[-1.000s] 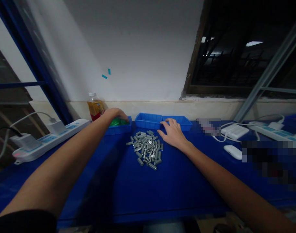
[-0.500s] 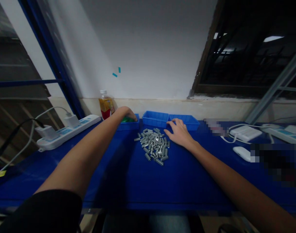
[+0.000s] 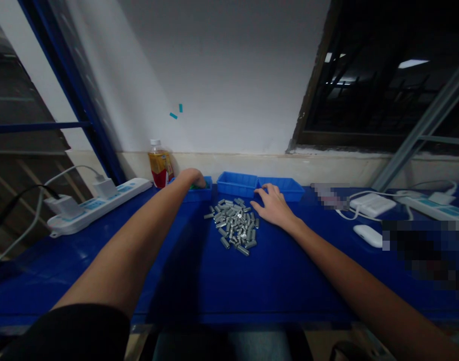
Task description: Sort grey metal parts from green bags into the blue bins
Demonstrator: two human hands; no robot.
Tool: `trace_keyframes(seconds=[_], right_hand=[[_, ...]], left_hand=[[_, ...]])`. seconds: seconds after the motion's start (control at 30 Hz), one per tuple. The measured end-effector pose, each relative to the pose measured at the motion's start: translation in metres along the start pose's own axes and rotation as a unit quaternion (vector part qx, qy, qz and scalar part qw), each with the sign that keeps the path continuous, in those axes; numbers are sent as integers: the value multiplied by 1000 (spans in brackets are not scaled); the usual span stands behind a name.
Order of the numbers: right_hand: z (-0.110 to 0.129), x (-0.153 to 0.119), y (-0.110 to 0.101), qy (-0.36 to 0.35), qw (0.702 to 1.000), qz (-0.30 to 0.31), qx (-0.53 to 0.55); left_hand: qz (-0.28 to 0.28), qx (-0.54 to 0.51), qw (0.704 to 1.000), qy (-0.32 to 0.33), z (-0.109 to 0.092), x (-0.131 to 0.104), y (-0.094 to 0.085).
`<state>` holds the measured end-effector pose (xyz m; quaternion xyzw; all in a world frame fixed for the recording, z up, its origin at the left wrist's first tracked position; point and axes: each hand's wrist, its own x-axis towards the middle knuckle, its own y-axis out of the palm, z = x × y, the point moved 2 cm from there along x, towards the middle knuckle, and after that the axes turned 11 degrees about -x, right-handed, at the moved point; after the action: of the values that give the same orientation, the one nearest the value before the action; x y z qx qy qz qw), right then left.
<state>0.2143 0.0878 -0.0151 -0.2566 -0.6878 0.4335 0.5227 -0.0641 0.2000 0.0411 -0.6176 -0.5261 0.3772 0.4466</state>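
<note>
My left hand (image 3: pixel 193 177) reaches into the left blue bin (image 3: pixel 199 194), where something green shows; its fingers are mostly hidden behind the back of the hand. A loose pile of small silver cylinders (image 3: pixel 235 223) lies on the blue table (image 3: pixel 229 286). To the right of the pile, my right hand (image 3: pixel 271 204) is spread with nothing in it, its fingertips near the front edges of the middle blue bin (image 3: pixel 237 189) and the right blue bin (image 3: pixel 291 193).
A bottle (image 3: pixel 160 164) stands behind my left forearm. White power strips (image 3: pixel 101 203) with cables lie at the left and far right. A white charger (image 3: pixel 372 204) and a white oval object (image 3: pixel 367 235) are on the right side. The wall rises behind the bins.
The whole view has shifted slightly, so things appear a little further left. My left hand sits slightly lower in the left bin; my right hand stays spread beside the pile.
</note>
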Motion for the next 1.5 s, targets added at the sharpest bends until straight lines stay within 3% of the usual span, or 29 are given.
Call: trace_keyframes(seconds=[0.1,0.2,0.43,0.57,0.7,0.8,0.93,1.1,1.23,1.33,1.4,1.43,1.5], right_hand=[[-1,0,0,-3,1000,3,0],[-2,0,1,-5,1000,2,1],[-3,0,0,-7,1000,6,10],[-4,0,0,-8,1000,6,12],[-5,1,2,-6,1000,4,17],[-5,2,2,-4,1000,5,21],[-6,2,1,-1,1000,10,23],[-12,5,1,-27,999,-9,40],[-16,7,2,-55,995,-42,70],[-15,6,2,-70,994,-46,76],[-13,5,2,-77,993,-47,79],[-13,5,1,-80,992,-48,82],[-11,5,0,-85,991,-53,89]], left_hand=[[50,57,996,-52,2,-4,3],[66,85,993,-55,2,-7,0],[50,94,993,-41,8,-21,-31],[-23,97,995,-10,0,-42,-59],[-125,98,982,99,-35,-77,-73],[-139,104,968,178,-71,-104,-59],[-115,151,949,252,-115,-127,-19],[-47,212,942,254,-146,-130,35],[-84,185,954,221,-160,-129,61],[-30,123,972,196,-158,-127,60],[14,68,976,207,-144,-123,47],[6,41,974,221,-133,-121,37],[-96,6,969,229,-102,-116,15]])
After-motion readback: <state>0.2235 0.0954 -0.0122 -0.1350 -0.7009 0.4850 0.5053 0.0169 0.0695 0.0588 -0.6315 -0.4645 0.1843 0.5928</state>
